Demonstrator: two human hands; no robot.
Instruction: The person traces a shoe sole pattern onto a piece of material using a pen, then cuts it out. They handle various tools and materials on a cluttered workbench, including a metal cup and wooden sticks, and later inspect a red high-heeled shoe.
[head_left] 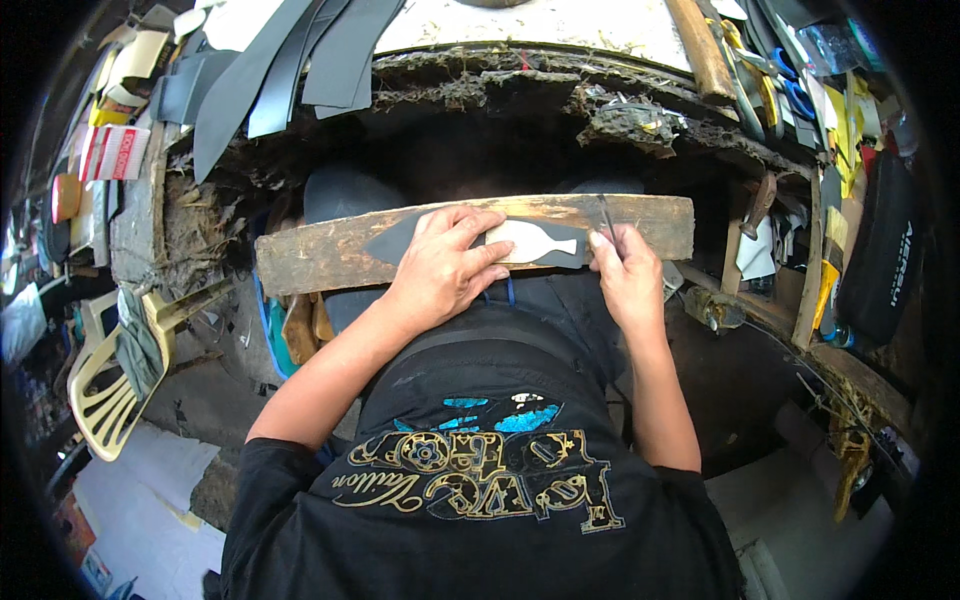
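Observation:
A long worn wooden board [335,262] lies across my lap. On it is a dark grey sheet piece [392,240] with a pointed left end. A white bottle-shaped template [527,241] rests on top of this sheet. My left hand [445,258] presses flat on both, fingers spread, their tips on the template's wide end. Near the sheet's right end, my right hand [627,262] grips a slim, dark, knife-like tool [607,215] pointing away from me. Its lower part is hidden in my fingers.
Ahead stands a workbench with a white top [560,22] and a ragged, debris-covered edge; dark sheet strips [285,80] hang over it. A wooden handle [700,50] and scissors [797,98] lie right. A hammer [759,205] hangs right. A cream plastic chair [112,385] stands left.

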